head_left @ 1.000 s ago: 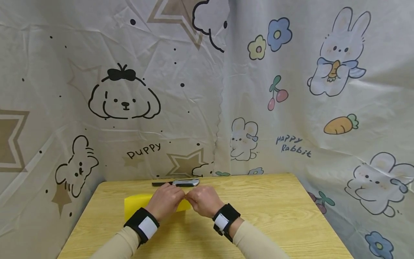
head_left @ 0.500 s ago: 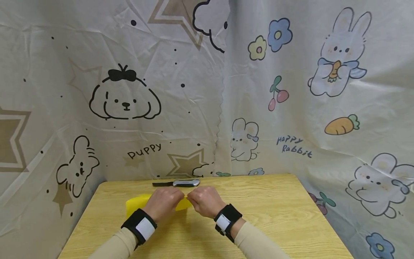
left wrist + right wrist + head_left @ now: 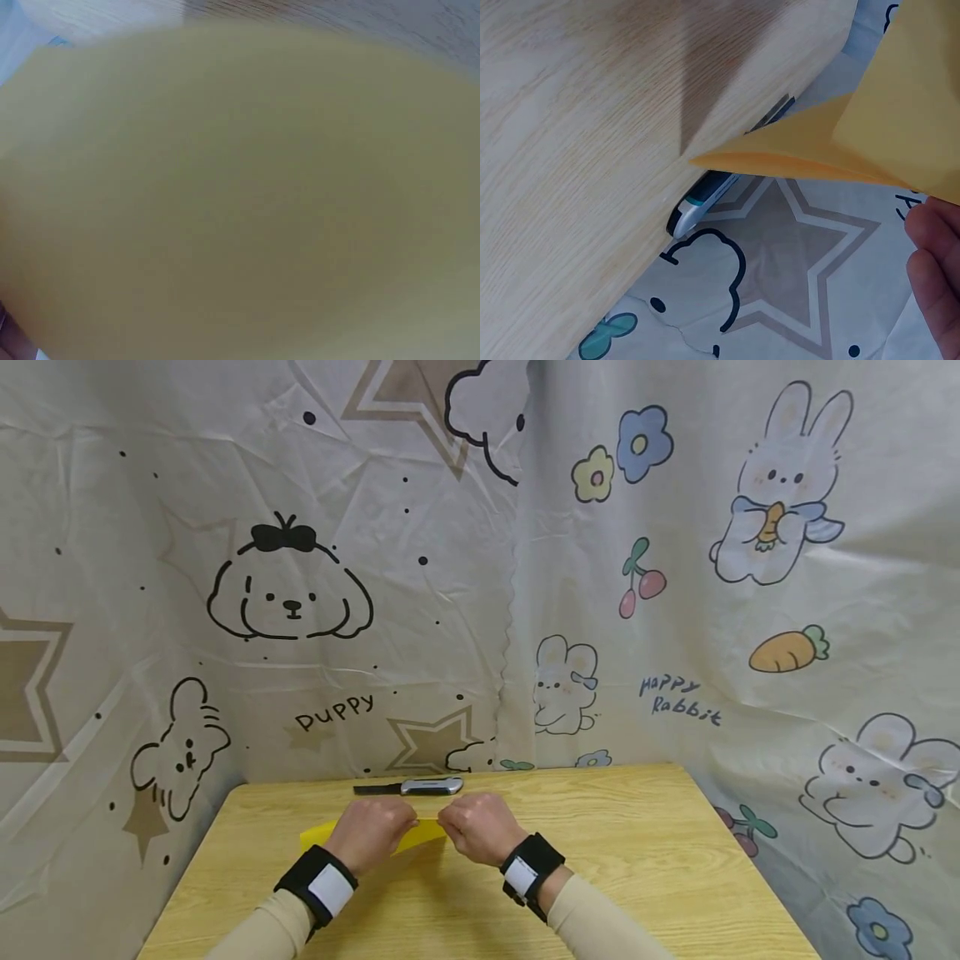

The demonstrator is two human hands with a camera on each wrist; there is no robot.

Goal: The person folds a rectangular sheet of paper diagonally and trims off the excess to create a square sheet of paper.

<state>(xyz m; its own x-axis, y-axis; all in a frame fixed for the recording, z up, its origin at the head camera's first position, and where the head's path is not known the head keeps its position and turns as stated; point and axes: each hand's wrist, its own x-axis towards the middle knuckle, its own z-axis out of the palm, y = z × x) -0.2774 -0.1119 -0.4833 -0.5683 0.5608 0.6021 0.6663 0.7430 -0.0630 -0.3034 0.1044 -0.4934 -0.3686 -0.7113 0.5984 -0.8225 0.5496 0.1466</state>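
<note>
A folded sheet of yellow paper (image 3: 422, 833) is held up over the wooden table, stretched between both hands. My left hand (image 3: 371, 831) grips it near its upper edge and covers its middle, so only a strip shows on the left. At its right end my right hand (image 3: 483, 828) pinches the edge with thumb and fingers. The paper (image 3: 247, 187) fills most of the left wrist view, blurred. In the right wrist view the fold of the paper (image 3: 802, 154) narrows to a point, with fingertips (image 3: 936, 255) just below it at the right.
Behind the hands, a utility knife (image 3: 420, 786) with a silver-grey handle and black blade lies along the far edge of the table (image 3: 600, 860). A printed curtain (image 3: 420, 635) hangs around the back and sides.
My left hand has slid left, widening the gap between the hands and showing more paper between them. The paper's left part has tilted flatter and shows less.
</note>
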